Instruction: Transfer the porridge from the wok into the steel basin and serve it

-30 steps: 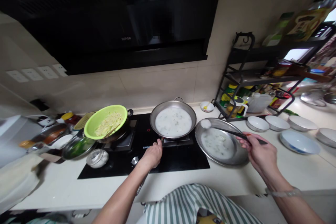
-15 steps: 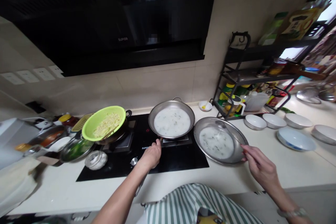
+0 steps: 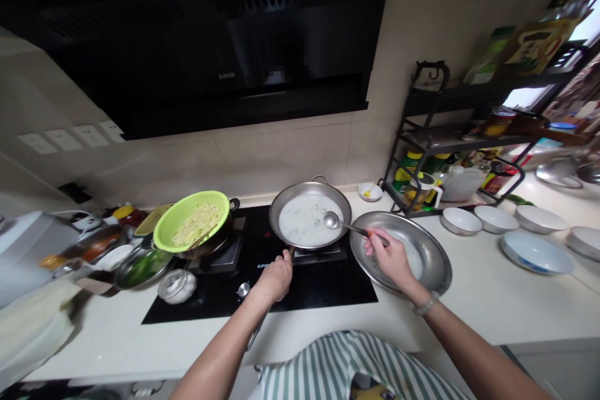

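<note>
My left hand [image 3: 277, 276] is closed around the handle of a wide steel pan [image 3: 276, 201] standing on the right burner. Milky white liquid [image 3: 304, 225] with green flecks fills the pan's bottom. In my right hand [image 3: 388, 254] is a ladle [image 3: 349, 225], its round bowl over the right part of the liquid; I cannot tell whether it touches the surface. Below my right forearm and hand, a large steel basin [image 3: 434, 251] sits on the counter beside the stove, with white liquid in it partly hidden by the hand.
A green colander [image 3: 165, 225] of pale shreds rests over a dark pot on the left burner. A glass jar [image 3: 177, 286] stands at the stove's front left. Several white bowls [image 3: 497, 219] line the right counter near a black rack [image 3: 424, 137]. The range hood [image 3: 225, 75] hangs overhead.
My right hand has swung left with the ladle, from the basin's right rim to above the basin; the ladle's bowl moved from the basin to the pan. My left hand stays on the handle.
</note>
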